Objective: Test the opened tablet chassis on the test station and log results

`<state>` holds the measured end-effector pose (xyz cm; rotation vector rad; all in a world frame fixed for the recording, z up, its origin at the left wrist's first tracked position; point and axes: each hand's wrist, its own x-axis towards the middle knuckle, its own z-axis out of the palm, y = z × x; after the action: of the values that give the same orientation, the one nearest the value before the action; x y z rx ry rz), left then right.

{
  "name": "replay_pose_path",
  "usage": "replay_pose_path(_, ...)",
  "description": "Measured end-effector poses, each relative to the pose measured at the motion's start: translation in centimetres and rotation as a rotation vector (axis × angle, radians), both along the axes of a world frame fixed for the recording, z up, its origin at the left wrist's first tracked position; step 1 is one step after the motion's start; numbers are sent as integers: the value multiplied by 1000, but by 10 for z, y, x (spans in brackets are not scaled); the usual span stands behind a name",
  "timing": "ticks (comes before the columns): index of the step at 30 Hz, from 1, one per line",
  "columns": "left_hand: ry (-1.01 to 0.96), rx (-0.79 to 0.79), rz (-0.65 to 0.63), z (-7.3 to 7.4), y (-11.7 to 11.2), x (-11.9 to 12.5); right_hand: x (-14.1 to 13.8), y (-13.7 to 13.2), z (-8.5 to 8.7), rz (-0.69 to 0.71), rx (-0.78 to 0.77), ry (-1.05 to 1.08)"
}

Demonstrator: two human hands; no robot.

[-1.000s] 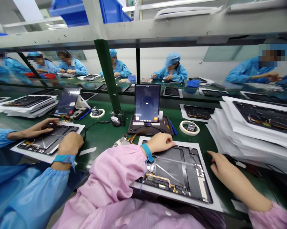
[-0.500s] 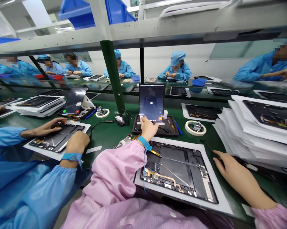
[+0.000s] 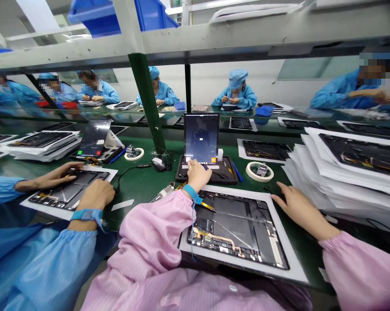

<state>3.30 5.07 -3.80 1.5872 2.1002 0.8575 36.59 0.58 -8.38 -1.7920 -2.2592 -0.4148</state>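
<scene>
My left hand point(image 3: 199, 174) reaches forward, fingertips at the lower left of an upright lit tablet screen point(image 3: 201, 137); its lower fingers are partly curled. A blue band circles that wrist. The screen stands in a black tray point(image 3: 229, 172). Close to me lies an opened tablet body point(image 3: 237, 229) on a white sheet point(image 3: 295, 270), its battery area, flex cables and boards exposed. My right hand point(image 3: 297, 205) is open, thumb and fingers spread, over the green table beside the sheet's right edge. A dark cable end point(image 3: 266, 188) lies just beyond its fingertips.
On the right rises a tall stack of sheets and tablet bodies point(image 3: 340, 181). A tape roll point(image 3: 260, 172), blue pen point(image 3: 237, 172) and mouse point(image 3: 159, 162) lie ahead. At left, a co-worker's hands point(image 3: 97, 196) work on another tablet. A shelf beam point(image 3: 195, 46) crosses overhead.
My right hand has moved forward and left, away from the dark cable near the stack, fingers now spread. My left hand stays at the screen's lower edge. The view has turned slightly right.
</scene>
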Motion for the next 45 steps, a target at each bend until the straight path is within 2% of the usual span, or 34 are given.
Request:
replay_pose_path(4,89,57,-48,-3,-3,2,-13,15,2,-15,-77,-4)
replay_pose_path(8,243,149,-125,-6,-10,6,-17,9,2,14,-119,156)
replay_pose_path(13,477,313,-416,-19,-9,19,-17,3,6,-5,-198,307)
replay_pose_path(16,521,321,-501,-23,-6,26,-18,2,9,3,-202,402)
replay_pose_path(18,517,310,-447,-21,-7,27,-17,1,12,12,-178,476)
replay_pose_path(22,508,209,-120,-8,-12,18,-11,0,16,41,-46,576)
replay_pose_path(25,542,73,-1,-3,-16,10,-6,2,17,26,-39,671)
replay_pose_path(28,558,2,4,-3,-16,6,-6,2,20,11,-13,721)
replay_pose_path(35,515,17,-2,-4,-13,5,-10,-3,26,-69,2,844)
replay_pose_path(40,504,29,9,-4,-11,3,-8,-2,24,-33,-6,984)
replay_pose_path(45,484,16,8,-4,-10,2,-8,-4,25,-4,-8,934)
